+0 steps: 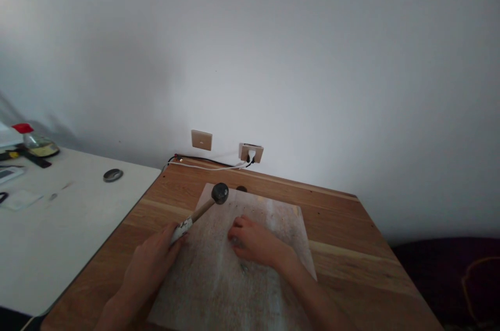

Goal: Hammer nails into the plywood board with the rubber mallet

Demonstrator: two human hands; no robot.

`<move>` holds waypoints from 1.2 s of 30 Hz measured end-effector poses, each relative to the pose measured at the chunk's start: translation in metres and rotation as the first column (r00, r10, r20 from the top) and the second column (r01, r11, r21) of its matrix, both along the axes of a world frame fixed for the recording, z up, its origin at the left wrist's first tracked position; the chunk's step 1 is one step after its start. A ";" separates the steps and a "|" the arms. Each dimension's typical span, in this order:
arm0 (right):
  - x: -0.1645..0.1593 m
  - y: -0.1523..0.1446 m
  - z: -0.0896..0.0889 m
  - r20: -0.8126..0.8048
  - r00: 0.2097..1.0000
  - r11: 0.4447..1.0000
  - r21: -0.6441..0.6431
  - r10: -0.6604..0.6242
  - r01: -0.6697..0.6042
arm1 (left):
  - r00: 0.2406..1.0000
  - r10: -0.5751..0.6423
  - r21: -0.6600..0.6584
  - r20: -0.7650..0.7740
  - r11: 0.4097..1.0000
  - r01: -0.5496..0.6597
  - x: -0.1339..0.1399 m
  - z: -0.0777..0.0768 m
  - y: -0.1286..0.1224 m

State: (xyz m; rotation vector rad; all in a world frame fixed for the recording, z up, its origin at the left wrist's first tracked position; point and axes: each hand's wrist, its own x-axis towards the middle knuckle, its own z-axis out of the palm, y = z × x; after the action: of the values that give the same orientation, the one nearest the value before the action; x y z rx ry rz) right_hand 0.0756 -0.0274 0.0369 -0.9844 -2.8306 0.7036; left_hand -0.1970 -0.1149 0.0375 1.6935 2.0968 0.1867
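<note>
My left hand (154, 250) is closed round the handle of a mallet (203, 209). The handle is wooden with a worn white section near my fingers, and its round dark head (220, 193) points up and away. My right hand (253, 240) is over a pale, worn board (219, 284), its fingers curled inward. What those fingers hold, if anything, I cannot make out. Just below that hand, a little cluster of small shiny pieces (244, 268) lies on the board. A row of small dark specks, too small to name, runs across the board's far part.
The board rests on a wooden table (344, 247) against the wall. Cables (207, 167) run along its back edge to a socket (252, 154). To the left, a white table (78, 206) bears a round metal lid (113, 175) and a red-topped bottle (39, 144).
</note>
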 end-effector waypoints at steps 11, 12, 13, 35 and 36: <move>-0.005 0.047 -0.018 -0.236 0.939 0.965 -0.138 -0.250 0.222 | 0.998 0.037 0.057 0.055 0.998 -0.040 -0.001 0.000 -0.004; -0.006 0.054 -0.018 -0.251 0.928 0.960 -0.115 -0.275 0.254 | 0.997 0.037 0.066 0.062 0.997 -0.041 -0.001 0.000 -0.004; -0.009 0.061 -0.018 -0.248 0.924 0.957 -0.084 -0.291 0.279 | 0.997 0.035 0.070 0.065 0.997 -0.039 -0.001 0.000 -0.005; -0.034 0.078 -0.022 -0.039 0.963 0.958 0.097 -0.268 0.270 | 0.998 0.028 0.029 0.058 0.999 -0.030 -0.003 -0.003 -0.008; -0.034 0.078 -0.023 -0.057 0.961 0.959 0.081 -0.269 0.273 | 0.998 0.025 0.033 0.063 0.999 -0.027 -0.003 -0.003 -0.008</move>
State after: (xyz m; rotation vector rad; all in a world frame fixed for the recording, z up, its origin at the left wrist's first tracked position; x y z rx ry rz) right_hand 0.0420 0.0511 0.0142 -1.2899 -2.5900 0.5581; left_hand -0.1996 -0.1226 0.0347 1.6582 2.0819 0.2807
